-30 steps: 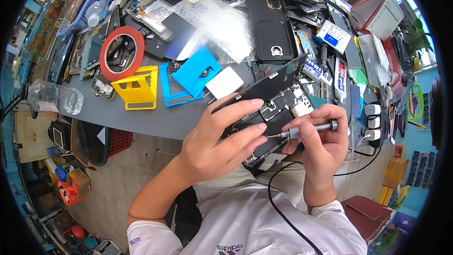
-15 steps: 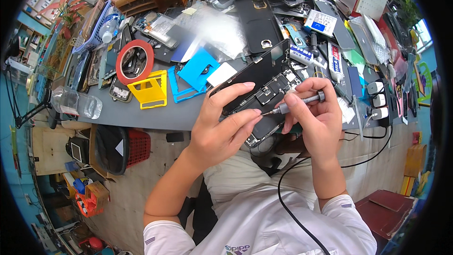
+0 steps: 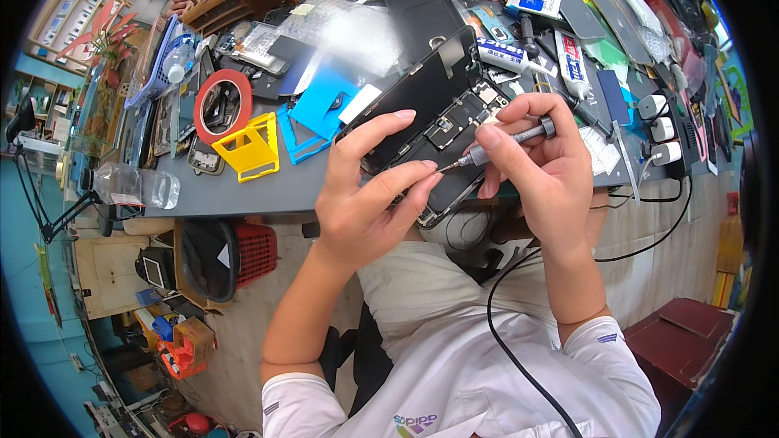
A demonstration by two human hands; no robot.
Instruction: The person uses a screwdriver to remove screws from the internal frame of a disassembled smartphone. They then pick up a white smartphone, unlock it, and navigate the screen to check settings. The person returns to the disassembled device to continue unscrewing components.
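Note:
An opened phone [image 3: 456,123] is tilted over the table's front edge, its black display half [image 3: 428,88] raised on the far side and its circuit board bare. My left hand [image 3: 357,203] grips it at the near left, one finger lying along the display and the rest partly hidden. Its thumb and forefinger close together at the tip of a small grey screwdriver [image 3: 480,156]; anything tiny between them is too small to make out. Above the board's right side, my right hand [image 3: 545,170] pinches the screwdriver's handle, which points down to the left.
Left of the phone are blue [image 3: 323,109] and yellow [image 3: 247,148] plastic stands, a red tape roll [image 3: 243,118] and a clear bottle [image 3: 134,188]. Phone parts and glue tubes [image 3: 572,65] crowd the far side. White plugs [image 3: 661,128] stand at right. A black cable [image 3: 490,320] crosses my lap.
The whole view has shifted and turned slightly, so the far table things sit higher. Both hands, the phone and the screwdriver keep nearly the same grip and arrangement.

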